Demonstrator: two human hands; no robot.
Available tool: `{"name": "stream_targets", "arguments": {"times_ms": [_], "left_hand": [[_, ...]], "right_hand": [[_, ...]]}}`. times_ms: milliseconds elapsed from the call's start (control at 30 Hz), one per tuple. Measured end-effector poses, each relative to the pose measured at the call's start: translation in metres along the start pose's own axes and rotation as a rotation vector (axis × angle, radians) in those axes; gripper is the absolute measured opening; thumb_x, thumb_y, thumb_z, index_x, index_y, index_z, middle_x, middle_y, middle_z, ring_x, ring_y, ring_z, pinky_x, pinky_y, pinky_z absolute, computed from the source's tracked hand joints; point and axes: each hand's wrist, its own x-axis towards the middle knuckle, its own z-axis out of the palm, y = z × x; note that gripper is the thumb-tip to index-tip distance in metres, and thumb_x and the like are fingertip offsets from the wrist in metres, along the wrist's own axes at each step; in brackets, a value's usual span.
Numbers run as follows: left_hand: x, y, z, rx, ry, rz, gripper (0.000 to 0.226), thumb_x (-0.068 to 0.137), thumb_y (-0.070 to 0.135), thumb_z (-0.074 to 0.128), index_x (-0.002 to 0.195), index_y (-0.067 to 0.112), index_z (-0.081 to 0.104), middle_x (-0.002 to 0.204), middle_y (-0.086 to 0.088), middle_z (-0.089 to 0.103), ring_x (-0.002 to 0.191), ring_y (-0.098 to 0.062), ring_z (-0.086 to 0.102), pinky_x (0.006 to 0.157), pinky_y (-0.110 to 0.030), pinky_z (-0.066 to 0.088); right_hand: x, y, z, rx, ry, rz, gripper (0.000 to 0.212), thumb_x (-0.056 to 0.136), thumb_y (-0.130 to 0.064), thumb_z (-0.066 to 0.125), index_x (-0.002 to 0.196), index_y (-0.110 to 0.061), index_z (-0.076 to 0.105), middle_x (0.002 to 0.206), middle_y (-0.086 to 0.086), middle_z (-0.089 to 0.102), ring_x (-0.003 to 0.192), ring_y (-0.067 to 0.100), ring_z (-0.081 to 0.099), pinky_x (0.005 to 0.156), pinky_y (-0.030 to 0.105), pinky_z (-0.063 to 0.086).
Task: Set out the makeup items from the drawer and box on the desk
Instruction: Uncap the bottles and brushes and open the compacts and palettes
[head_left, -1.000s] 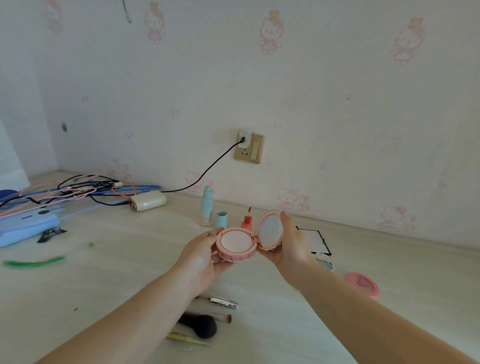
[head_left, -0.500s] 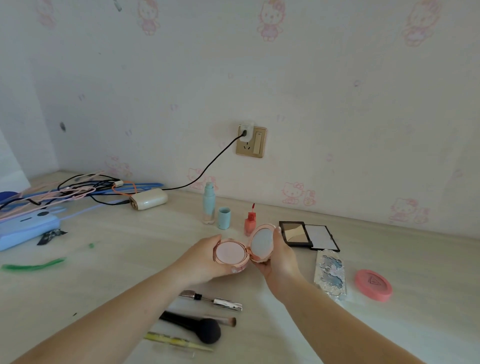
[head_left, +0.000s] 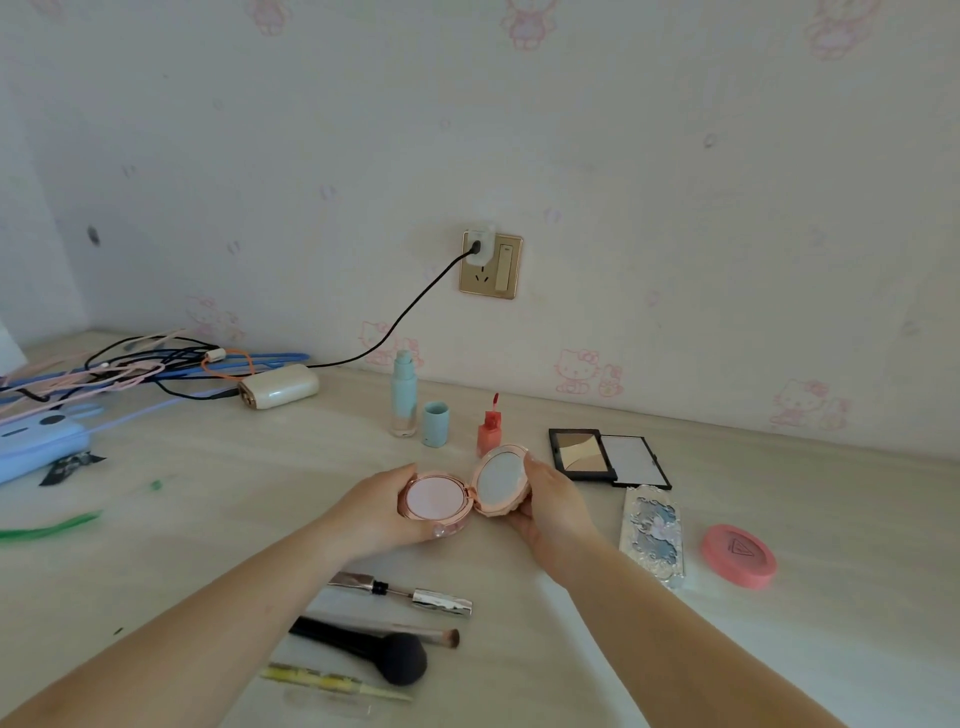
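Both hands hold an open pink compact (head_left: 465, 493) just above the surface (head_left: 208, 519). The left hand (head_left: 384, 512) cups its base; the right hand (head_left: 550, 506) grips the mirrored lid.

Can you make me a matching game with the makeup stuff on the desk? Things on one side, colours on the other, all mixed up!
Things:
1. tall bottle
2. big fluffy brush
3. round flat case on the right
4. open compact in the hands

Colours:
A. black
B. rose gold and pink
C. pale blue-green
D. coral pink

Pairs: 1-C, 2-A, 3-D, 4-B
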Motion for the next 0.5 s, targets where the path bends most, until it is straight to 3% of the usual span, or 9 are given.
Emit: {"name": "stream_targets", "arguments": {"times_ms": [67, 133, 200, 267, 333, 400, 500], "left_hand": [[0.001, 0.0, 0.0, 0.008, -0.007, -0.022, 0.068, 0.036, 0.068, 0.06, 0.09, 0.027, 0.052, 0.093, 0.011, 0.062, 0.093, -0.015, 0.059, 0.084, -0.027, 0.047], [0.0, 0.0, -0.002, -0.007, -0.051, -0.044, 0.085, 0.039, 0.067, 0.065, 0.108, 0.022, 0.049, 0.108, 0.007, 0.061, 0.103, -0.017, 0.058, 0.094, -0.03, 0.044], [-0.003, 0.002, -0.004, -0.129, -0.077, -0.117, 0.101, 0.055, 0.058, 0.074, 0.139, 0.019, 0.033, 0.132, 0.009, 0.048, 0.123, -0.014, 0.049, 0.106, -0.027, 0.035], [-0.006, 0.005, -0.005, -0.255, -0.057, -0.164, 0.093, 0.078, 0.04, 0.07, 0.15, 0.018, 0.016, 0.149, 0.002, 0.035, 0.135, -0.013, 0.037, 0.107, -0.025, 0.027], [-0.01, 0.009, -0.005, -0.309, 0.034, -0.172, 0.077, 0.085, 0.032, 0.065, 0.148, 0.018, 0.022, 0.148, -0.002, 0.038, 0.134, -0.015, 0.039, 0.099, -0.024, 0.032], [-0.016, 0.017, -0.003, -0.314, 0.194, -0.138, 0.053, 0.087, 0.024, 0.064, 0.135, 0.016, 0.044, 0.13, -0.006, 0.053, 0.12, -0.019, 0.05, 0.083, -0.023, 0.038], [-0.025, 0.035, 0.003, -0.369, 0.316, -0.034, 0.011, 0.087, 0.014, 0.062, 0.095, 0.021, 0.062, 0.093, 0.001, 0.063, 0.09, -0.017, 0.058, 0.065, -0.017, 0.039]], "right_hand": [[-0.003, -0.002, -0.001, 0.014, -0.012, -0.001, 0.03, 0.101, -0.024, 0.036, 0.089, -0.011, 0.06, 0.073, 0.006, 0.061, 0.071, 0.018, 0.061, 0.081, 0.037, 0.054], [-0.008, -0.003, -0.004, 0.021, -0.037, 0.012, 0.027, 0.1, -0.027, 0.038, 0.093, -0.014, 0.061, 0.086, 0.007, 0.067, 0.083, 0.019, 0.065, 0.086, 0.036, 0.054], [-0.016, 0.0, -0.013, -0.043, -0.046, 0.0, 0.025, 0.099, -0.03, 0.04, 0.098, -0.018, 0.062, 0.102, 0.006, 0.068, 0.097, 0.017, 0.064, 0.096, 0.035, 0.049], [-0.029, 0.004, -0.026, -0.132, -0.019, -0.045, 0.028, 0.097, -0.032, 0.044, 0.119, -0.02, 0.057, 0.12, 0.002, 0.063, 0.105, 0.011, 0.06, 0.1, 0.032, 0.045], [-0.045, 0.009, -0.042, -0.216, -0.003, -0.083, 0.046, 0.095, -0.033, 0.049, 0.139, -0.022, 0.041, 0.131, -0.004, 0.054, 0.102, 0.004, 0.058, 0.105, 0.033, 0.041], [-0.061, 0.01, -0.061, -0.285, 0.015, -0.122, 0.049, 0.095, -0.032, 0.05, 0.141, -0.023, 0.038, 0.133, -0.006, 0.052, 0.103, 0.004, 0.057, 0.109, 0.035, 0.037], [-0.074, 0.007, -0.089, -0.346, 0.092, -0.198, 0.035, 0.096, -0.021, 0.049, 0.129, -0.011, 0.049, 0.128, 0.013, 0.056, 0.118, 0.028, 0.053, 0.11, 0.045, 0.034]]}}
